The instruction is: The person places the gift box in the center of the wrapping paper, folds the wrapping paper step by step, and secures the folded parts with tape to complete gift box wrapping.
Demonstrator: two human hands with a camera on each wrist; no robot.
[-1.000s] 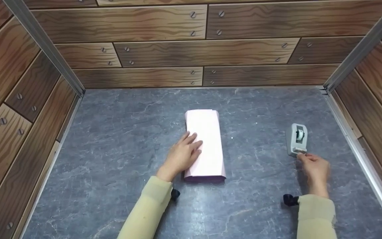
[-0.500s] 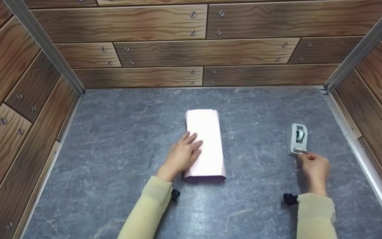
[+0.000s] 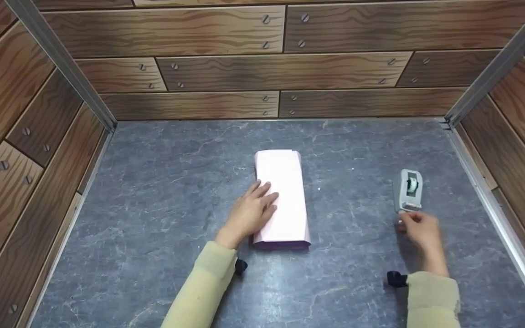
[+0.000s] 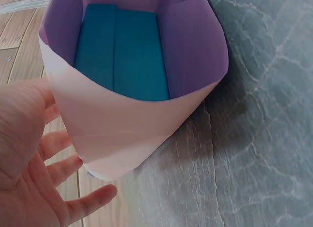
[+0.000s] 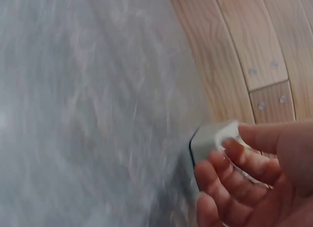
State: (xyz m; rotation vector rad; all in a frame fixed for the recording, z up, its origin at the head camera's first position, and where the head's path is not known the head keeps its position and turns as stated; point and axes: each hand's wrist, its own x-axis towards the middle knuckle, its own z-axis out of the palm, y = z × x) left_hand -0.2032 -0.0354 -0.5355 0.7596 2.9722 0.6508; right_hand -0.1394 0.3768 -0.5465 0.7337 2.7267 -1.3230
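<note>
A sheet of pale pink paper with a purple inner side is wrapped as a sleeve around a teal box. The box shows through the sleeve's near end in the left wrist view. My left hand rests on the sleeve's left side with fingers spread. At the right stands a light grey tape dispenser with a roll in it. Just in front of it, my right hand pinches a small piece of tape between thumb and finger. The tape is hard to see in the blurred right wrist view.
A dark grey marbled tabletop lies under everything. Wood-patterned walls enclose it at the back and both sides, with a metal strip along the right edge.
My right hand has moved slightly left and toward me from the dispenser's cutting edge, with the tape between its fingers. The left hand and the paper sleeve have stayed in place.
</note>
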